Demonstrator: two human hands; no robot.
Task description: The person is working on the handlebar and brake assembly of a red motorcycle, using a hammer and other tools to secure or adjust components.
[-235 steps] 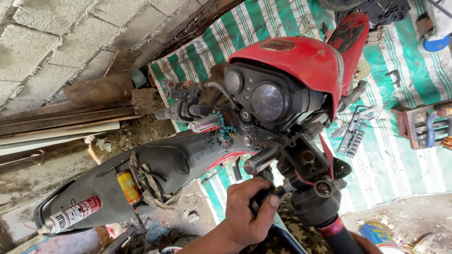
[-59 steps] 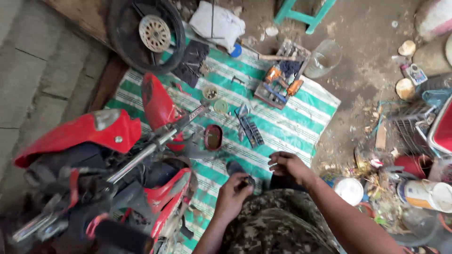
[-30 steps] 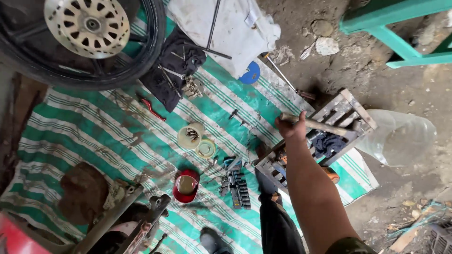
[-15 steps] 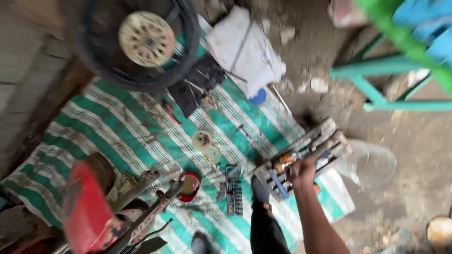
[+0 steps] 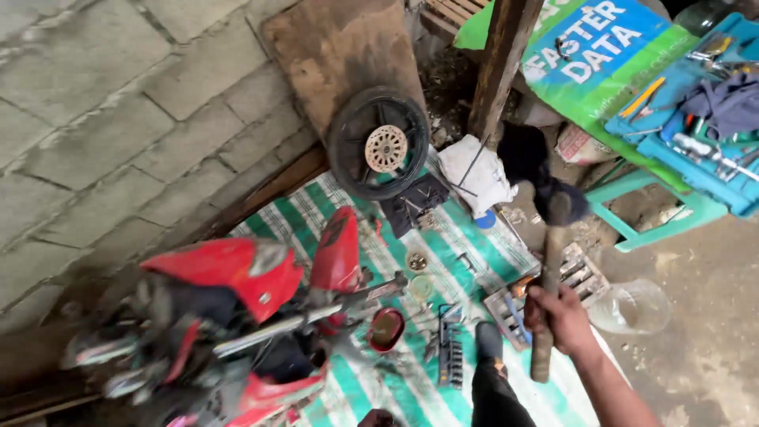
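Right hand [image 5: 560, 316] round hammer [image 5: 547, 261] handle — above tool tray [image 5: 581, 277]

Under you the dirt floor [image 5: 711, 316] carries a green-and-white striped mat [image 5: 466, 261], spread from the block paving [image 5: 118, 119] towards a turquoise stool [image 5: 656, 213]. On the mat you have a black wheel [image 5: 378, 142], a red motorcycle [image 5: 253, 316] tipped on its side, a socket rail [image 5: 451, 356], a red cup [image 5: 385, 330] and a small wooden tool crate [image 5: 545, 296]. Just off the mat's edge, a clear plastic tub [image 5: 632, 307] sits on the bare dirt.
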